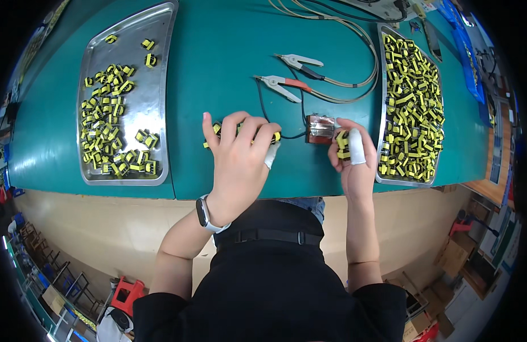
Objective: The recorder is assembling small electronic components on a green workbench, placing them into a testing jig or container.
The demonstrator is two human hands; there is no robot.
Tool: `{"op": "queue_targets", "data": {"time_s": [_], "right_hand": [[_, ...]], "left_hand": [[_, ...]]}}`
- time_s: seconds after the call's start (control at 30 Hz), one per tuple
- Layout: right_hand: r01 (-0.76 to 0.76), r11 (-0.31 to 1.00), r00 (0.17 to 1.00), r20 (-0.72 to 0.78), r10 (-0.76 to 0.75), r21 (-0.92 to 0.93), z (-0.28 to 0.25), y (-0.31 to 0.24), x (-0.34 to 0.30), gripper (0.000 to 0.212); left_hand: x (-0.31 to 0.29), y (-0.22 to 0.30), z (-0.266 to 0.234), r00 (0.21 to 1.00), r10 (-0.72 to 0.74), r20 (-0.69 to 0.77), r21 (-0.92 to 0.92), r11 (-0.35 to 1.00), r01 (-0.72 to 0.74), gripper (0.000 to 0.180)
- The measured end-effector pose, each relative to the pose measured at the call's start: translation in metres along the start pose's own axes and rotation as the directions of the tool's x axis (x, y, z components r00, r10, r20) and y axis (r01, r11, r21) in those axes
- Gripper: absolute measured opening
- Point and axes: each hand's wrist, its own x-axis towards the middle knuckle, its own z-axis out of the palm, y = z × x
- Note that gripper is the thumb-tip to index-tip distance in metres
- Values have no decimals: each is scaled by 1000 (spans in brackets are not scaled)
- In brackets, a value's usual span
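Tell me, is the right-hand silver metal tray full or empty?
Full: blocky yellow-and-black components blanket the tray almost completely.

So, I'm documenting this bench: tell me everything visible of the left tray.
The left tray looks metal: silver, shiny, shallow, with a raised rim and rounded near corners. It rests on the green table, partly filled: loose yellow-and-black parts crowd its nearer portion, a few lie farther back. Nothing else visibly touches it.

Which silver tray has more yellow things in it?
The right tray: yellow parts nearly cover it, while the left tray is much barer.
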Motion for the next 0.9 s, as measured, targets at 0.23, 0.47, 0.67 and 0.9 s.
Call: {"op": "queue_targets", "data": {"time_s": [0.23, 0.47, 0.67, 0.9], "right_hand": [[-273, 949, 942, 245, 230, 157, 35, -9, -5, 24], [17, 966, 985, -163, -61, -260, 9, -1, 14, 14], [-96, 919, 977, -213, 13, -383, 0, 0, 27, 21], [-207, 919, 973, -169, 158, -336, -8, -8, 30, 22]], "left_hand": [[0, 19, -7, 981, 100, -167, -324, 934, -150, 33], [-4, -11, -19, 995, 86, 50, -114, 990, -79, 41], [-8, -28, -22, 995, 68, 74, -39, 997, -66, 35], [-4, -26, -17, 996, 76, 38, -80, 994, -73, 28]]}}
